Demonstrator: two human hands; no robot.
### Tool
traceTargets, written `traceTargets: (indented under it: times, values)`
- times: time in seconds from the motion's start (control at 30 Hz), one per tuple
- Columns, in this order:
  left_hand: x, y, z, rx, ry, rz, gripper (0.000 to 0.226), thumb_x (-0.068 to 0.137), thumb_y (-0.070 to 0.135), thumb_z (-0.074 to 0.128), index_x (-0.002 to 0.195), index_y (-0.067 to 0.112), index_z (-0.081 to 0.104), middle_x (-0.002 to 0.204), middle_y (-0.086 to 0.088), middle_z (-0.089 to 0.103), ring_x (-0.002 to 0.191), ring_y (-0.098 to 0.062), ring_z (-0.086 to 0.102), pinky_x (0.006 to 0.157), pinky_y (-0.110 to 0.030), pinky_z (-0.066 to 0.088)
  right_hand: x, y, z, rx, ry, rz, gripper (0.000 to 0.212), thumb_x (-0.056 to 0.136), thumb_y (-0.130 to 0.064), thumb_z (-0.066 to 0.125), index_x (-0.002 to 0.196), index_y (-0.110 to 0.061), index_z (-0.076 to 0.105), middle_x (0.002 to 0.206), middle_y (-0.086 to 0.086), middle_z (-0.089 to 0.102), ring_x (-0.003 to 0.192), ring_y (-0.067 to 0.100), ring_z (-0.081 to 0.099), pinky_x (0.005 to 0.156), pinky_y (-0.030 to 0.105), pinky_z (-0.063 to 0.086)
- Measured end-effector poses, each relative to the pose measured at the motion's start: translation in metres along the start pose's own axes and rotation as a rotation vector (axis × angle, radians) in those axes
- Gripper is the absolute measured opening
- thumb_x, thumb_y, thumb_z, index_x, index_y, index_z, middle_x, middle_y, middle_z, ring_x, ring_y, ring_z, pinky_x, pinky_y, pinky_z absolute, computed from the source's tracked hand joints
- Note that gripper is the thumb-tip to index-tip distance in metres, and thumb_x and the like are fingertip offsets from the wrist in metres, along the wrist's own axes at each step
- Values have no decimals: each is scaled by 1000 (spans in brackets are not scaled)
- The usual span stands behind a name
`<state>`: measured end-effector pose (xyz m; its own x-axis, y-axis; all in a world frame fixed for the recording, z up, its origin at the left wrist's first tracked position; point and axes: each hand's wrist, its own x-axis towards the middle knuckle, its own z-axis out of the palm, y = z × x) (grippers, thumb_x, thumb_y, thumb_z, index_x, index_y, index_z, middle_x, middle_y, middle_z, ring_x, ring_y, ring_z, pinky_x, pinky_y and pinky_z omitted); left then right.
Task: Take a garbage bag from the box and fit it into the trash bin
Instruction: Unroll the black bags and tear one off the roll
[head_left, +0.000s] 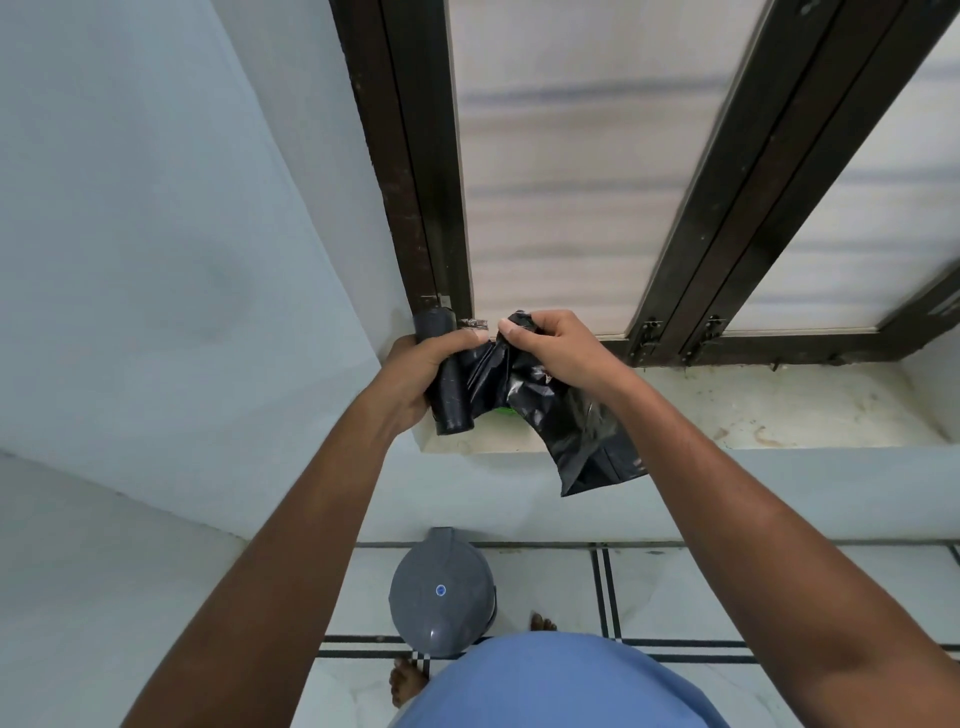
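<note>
**Black garbage bag pulled off the roll above the closed bin**

The left hand (415, 374) is wrapped around a roll of black garbage bags (451, 379), fingers curled over its middle so that both ends of the roll stick out, one above the hand and one below. The roll stands roughly upright, tilted a little.

The right hand (550, 348) pinches the top of a loose black garbage bag (571, 431), thumb and fingers bunched over the crumpled plastic. The bag runs from the roll across to this hand and then hangs down and to the right, its lower end dangling free in front of the wall below the sill. Whether the bag is still joined to the roll cannot be told; the plastic between the two hands is gathered in folds.

Both hands are held up in front of a stone window sill (779, 410), at its left corner. A small patch of something green (505, 413) shows on the sill behind the bag; what it is cannot be made out. Behind the sill stands a dark-framed window (426, 156) with frosted panes.

On the tiled floor (675, 587) below, near the person's bare feet, stands a grey trash bin (441, 592) with its domed lid closed, well apart from the hands.
</note>
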<state>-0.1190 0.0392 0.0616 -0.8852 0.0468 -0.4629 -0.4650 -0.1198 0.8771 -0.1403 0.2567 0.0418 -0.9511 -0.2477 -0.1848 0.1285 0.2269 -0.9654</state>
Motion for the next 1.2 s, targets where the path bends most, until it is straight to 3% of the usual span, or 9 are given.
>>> traceTargets:
  times: [0.1,0.2,0.33,0.53,0.67,0.8,0.97,1.07,1.2]
  values:
    - [2,0,-5,71,-5,-10,50,83,16,94,128,1,75,115,-15,84,109,-35,82,93,-43,68,1,-1,-1,-30,-15,10,42,110,-40,72,105,1,79,89,7,81,78,18,76,75,31,57]
    - [2,-2,-7,121,56,17,48,83,15,94,126,5,75,112,-11,85,100,-28,84,79,-37,68,-2,-3,-3,-71,-25,26,42,108,-45,74,103,-4,81,87,10,82,76,18,76,75,32,58]
    - [2,-5,-8,83,111,63,43,83,13,94,122,5,77,109,-11,85,101,-29,84,82,-39,68,-2,-5,-2,-127,-40,44,54,98,-58,81,100,-4,81,79,8,75,72,18,69,73,33,54]
    - [0,-7,-5,78,84,77,46,80,13,98,120,5,78,104,-9,87,93,-24,85,77,-34,68,-2,-3,2,-95,-8,47,54,100,-49,83,97,5,76,78,11,73,66,19,66,62,30,49]
    - [3,-10,-4,68,115,83,51,78,14,98,124,6,76,108,-11,85,97,-28,85,88,-43,69,-4,-3,7,-51,-1,57,47,102,-44,81,102,3,79,98,27,82,78,28,75,79,41,56]
    - [5,-11,-5,74,126,85,59,77,19,98,129,6,72,114,-11,84,101,-28,84,95,-48,68,-9,-6,7,-33,-16,95,48,98,-45,85,107,2,80,102,20,85,85,30,83,84,41,60]
    - [2,-11,-1,78,137,108,49,80,19,97,122,10,74,109,-10,84,97,-26,84,84,-39,69,-9,-4,9,7,-9,86,30,98,-33,86,97,-4,80,90,12,85,79,25,81,79,38,60]
    - [-1,-12,3,95,168,148,36,82,15,95,113,12,78,101,-8,84,88,-22,85,72,-32,66,-7,0,13,43,40,56,30,98,-24,85,99,5,79,97,25,84,81,30,81,82,45,61]
    - [-4,-13,8,82,189,191,23,84,10,93,102,16,79,89,-2,84,75,-13,83,63,-24,63,-4,1,21,57,118,35,31,95,-23,84,94,7,79,98,32,80,77,31,77,77,44,57]
